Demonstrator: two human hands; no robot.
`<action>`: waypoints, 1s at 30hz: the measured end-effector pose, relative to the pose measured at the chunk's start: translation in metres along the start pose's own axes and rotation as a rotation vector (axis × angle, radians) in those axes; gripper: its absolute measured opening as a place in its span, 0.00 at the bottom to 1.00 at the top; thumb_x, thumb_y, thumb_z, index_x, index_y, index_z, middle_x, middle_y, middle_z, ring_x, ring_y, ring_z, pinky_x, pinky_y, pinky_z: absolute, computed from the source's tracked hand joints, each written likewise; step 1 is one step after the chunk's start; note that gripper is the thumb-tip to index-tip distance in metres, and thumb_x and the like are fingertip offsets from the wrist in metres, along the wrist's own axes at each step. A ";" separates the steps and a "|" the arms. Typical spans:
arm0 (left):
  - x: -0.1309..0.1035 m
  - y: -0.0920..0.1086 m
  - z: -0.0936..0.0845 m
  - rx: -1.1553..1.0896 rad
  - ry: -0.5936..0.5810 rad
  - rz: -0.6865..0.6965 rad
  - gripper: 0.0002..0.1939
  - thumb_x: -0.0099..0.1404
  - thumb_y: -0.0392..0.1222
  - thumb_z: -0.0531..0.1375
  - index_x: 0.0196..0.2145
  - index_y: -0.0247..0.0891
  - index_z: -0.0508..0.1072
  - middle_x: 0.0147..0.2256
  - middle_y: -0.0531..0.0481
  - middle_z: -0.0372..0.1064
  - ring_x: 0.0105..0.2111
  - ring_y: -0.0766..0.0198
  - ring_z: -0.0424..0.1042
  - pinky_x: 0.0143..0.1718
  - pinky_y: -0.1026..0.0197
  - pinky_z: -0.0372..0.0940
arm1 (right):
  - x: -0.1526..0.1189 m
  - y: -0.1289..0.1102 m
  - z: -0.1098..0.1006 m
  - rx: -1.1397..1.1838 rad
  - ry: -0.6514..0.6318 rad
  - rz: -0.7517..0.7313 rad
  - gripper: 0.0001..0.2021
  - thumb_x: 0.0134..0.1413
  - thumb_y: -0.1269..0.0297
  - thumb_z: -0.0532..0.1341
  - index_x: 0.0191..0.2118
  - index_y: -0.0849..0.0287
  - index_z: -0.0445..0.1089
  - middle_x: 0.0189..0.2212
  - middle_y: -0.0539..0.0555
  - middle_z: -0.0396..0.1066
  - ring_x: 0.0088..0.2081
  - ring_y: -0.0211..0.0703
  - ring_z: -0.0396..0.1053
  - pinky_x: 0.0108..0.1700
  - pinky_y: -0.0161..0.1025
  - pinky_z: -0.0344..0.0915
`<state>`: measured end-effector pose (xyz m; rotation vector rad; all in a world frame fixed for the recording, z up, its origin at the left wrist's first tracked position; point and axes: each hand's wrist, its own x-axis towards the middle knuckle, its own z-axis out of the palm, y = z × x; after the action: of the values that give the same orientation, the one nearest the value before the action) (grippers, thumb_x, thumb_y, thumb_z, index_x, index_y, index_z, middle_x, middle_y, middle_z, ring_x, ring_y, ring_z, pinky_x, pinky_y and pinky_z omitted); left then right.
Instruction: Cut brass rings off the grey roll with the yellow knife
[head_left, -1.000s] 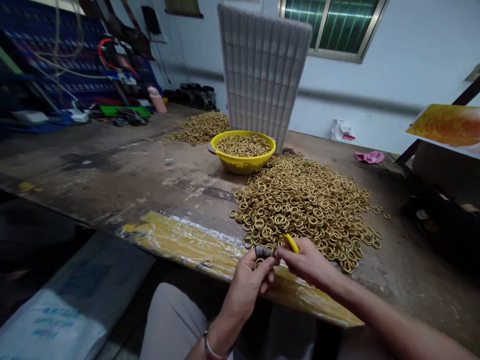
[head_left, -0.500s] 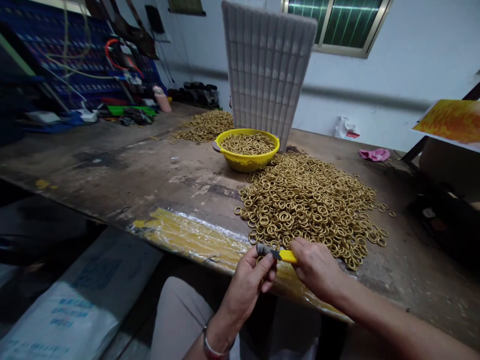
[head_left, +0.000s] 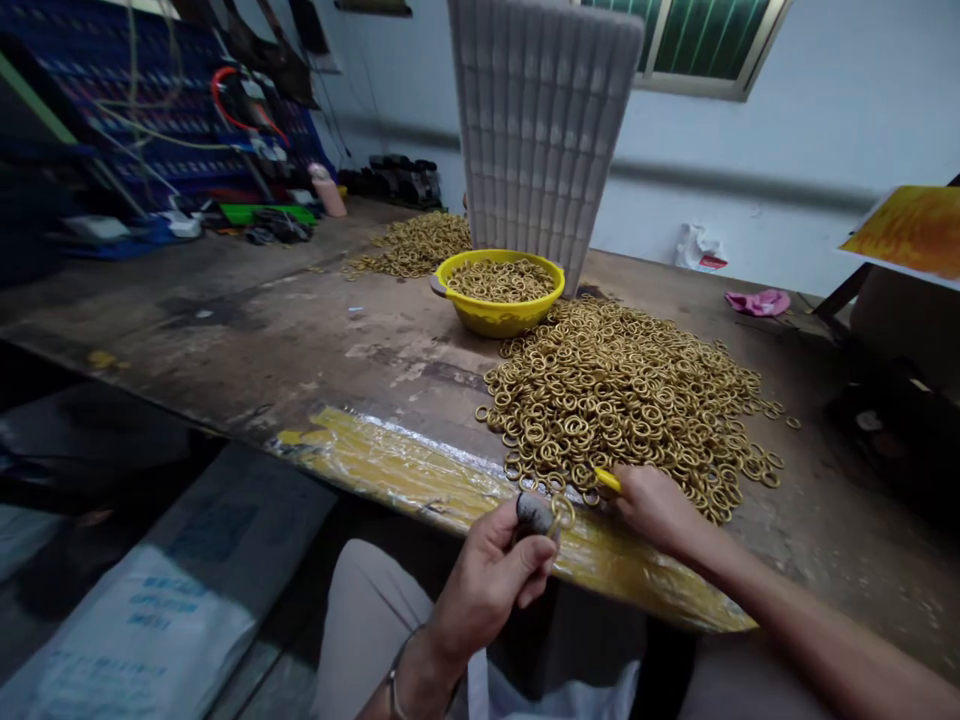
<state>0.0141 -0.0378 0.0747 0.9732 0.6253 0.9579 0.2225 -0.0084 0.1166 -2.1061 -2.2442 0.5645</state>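
Note:
My left hand [head_left: 491,575] is closed in front of the table edge, thumb and index finger pinching a brass-coloured ring [head_left: 571,513]. A grey cover [head_left: 534,513] sits on the index fingertip. My right hand [head_left: 660,510] is closed around a yellow-handled knife [head_left: 607,480] at the near side of the ring pile. Only a bit of the yellow handle shows; the blade cannot be made out. The large pile of similar rings [head_left: 622,380] spreads on the table beyond both hands.
Behind the pile stands a yellow basin [head_left: 499,320] filled with rings, with a tall grey ribbed panel [head_left: 540,130] upright behind it. A second ring pile [head_left: 420,243] lies farther left. Yellow tape [head_left: 405,475] covers the table's front edge. A pink cloth [head_left: 757,302] lies at right.
The knife has moved away from my left hand, with my right hand shifting right and up to the pile. The ring in my left hand now shows plainly. The view has shifted slightly.

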 end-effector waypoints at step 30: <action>0.005 0.009 0.012 -0.121 0.035 -0.256 0.21 0.51 0.49 0.71 0.34 0.32 0.72 0.26 0.50 0.71 0.18 0.75 0.61 0.15 0.73 0.51 | -0.026 -0.027 -0.005 0.935 0.000 -0.349 0.07 0.50 0.63 0.64 0.33 0.59 0.67 0.26 0.46 0.68 0.28 0.35 0.66 0.32 0.31 0.62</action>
<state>0.0222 -0.0355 0.0880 0.7506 0.6949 0.7768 0.2007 -0.0333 0.1344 -1.2200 -1.7243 1.2480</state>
